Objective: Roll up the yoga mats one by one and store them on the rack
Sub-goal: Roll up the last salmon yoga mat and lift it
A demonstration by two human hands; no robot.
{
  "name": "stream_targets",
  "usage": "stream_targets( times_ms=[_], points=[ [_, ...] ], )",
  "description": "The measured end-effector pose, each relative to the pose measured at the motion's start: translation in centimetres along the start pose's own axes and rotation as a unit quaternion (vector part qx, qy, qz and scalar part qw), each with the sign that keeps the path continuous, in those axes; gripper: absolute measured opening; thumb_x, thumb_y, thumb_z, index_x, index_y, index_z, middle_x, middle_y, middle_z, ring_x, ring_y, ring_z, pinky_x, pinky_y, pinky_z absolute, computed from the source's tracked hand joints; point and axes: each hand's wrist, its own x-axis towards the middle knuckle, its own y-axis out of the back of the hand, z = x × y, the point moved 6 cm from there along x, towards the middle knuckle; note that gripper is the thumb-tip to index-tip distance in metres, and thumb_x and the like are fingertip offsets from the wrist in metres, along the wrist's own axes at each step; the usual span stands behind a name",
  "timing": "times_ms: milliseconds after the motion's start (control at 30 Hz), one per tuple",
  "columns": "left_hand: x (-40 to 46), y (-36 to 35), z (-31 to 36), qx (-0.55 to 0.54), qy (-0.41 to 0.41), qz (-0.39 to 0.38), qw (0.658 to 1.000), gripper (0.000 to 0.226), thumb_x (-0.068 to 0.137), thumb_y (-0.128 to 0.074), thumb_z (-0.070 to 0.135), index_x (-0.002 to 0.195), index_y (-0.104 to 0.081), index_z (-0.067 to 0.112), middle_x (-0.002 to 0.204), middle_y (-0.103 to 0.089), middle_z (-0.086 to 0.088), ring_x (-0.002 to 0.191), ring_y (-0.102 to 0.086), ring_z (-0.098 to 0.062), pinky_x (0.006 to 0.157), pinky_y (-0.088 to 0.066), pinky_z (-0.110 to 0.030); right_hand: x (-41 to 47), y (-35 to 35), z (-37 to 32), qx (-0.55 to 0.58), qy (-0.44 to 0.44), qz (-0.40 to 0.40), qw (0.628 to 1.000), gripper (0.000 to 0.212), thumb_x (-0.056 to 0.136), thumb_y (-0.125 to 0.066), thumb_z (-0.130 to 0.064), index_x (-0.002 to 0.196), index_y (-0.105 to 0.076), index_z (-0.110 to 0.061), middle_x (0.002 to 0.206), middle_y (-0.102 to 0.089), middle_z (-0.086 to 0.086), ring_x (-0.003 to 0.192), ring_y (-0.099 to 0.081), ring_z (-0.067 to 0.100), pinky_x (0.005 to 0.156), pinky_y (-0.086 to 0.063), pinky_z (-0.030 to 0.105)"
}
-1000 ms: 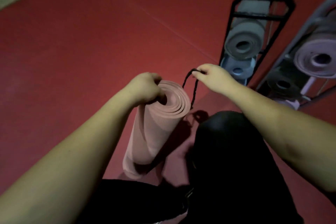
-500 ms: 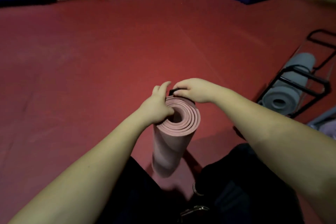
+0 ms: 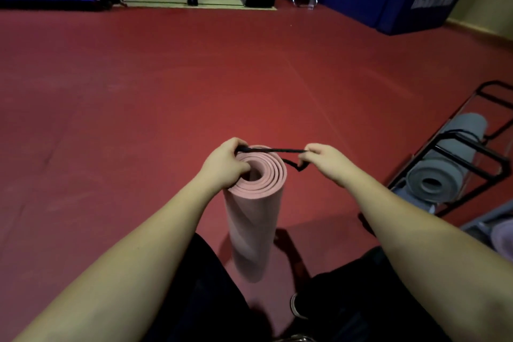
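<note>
Both forearms are bare to the frame's edge, with no sleeve, watch or ring on the left hand (image 3: 225, 166) or right hand (image 3: 324, 161). Dark trousers (image 3: 200, 300) cover both legs. At 6 o'clock sits a dark shoe (image 3: 298, 307) with a pale toe rim.

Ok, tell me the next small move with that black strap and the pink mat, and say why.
Probably lower the black strap over the top of the pink mat. The left hand and right hand hold it stretched across the roll's upper end, and the mat stands upright, unbound, with the rack waiting on the right.
</note>
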Motion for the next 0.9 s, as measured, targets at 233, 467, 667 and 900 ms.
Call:
stream_targets(
  times_ms=[233,467,667,900],
  points=[
    [2.1,0.9,-1.7,-0.042,0.06,0.075,0.994,0.049,0.079,-0.069,0.012,0.127,-0.058,0.016,0.125,-0.063,-0.006,0.112,-0.058,-0.025,0.082,-0.04,-0.026,-3.7,-4.4,-3.9,-0.113,0.226,0.044,0.966,0.019,0.084,-0.063,-0.028,0.068,-0.057,-0.021,0.072,-0.057,-0.008,0.08,-0.054,0.012,0.075,-0.037,0.033],
    [3.6,0.6,-2.1,-0.084,0.085,0.095,0.988,0.042,0.078,-0.07,0.008,0.119,-0.063,0.019,0.112,-0.067,-0.004,0.103,-0.06,-0.024,0.079,-0.041,-0.025,-8.5,-10.5,-5.1,-0.205,0.315,0.029,0.926,0.019,0.081,-0.055,-0.035,0.069,-0.049,-0.021,0.072,-0.05,-0.007,0.081,-0.053,0.02,0.075,-0.031,0.036],
    [4.1,-0.1,-1.3,-0.107,0.082,0.11,0.985,0.037,0.078,-0.059,0.003,0.11,-0.065,0.02,0.111,-0.067,-0.003,0.102,-0.059,-0.024,0.077,-0.041,-0.026,-8.2,-11.5,-7.8,-0.193,0.325,0.047,0.925,0.023,0.079,-0.051,-0.039,0.082,-0.059,-0.017,0.082,-0.06,-0.003,0.085,-0.053,0.019,0.074,-0.034,0.035],
    [4.9,-0.4,-2.5,-0.193,0.103,0.112,0.969,0.025,0.08,-0.071,0.007,0.099,-0.065,0.022,0.099,-0.065,0.002,0.098,-0.062,-0.021,0.082,-0.048,-0.029,-6.1,-12.9,-1.6,-0.277,0.189,-0.024,0.942,0.045,0.088,-0.052,-0.032,0.13,-0.055,-0.016,0.122,-0.058,0.001,0.119,-0.049,0.024,0.09,-0.036,0.039]
  ],
)
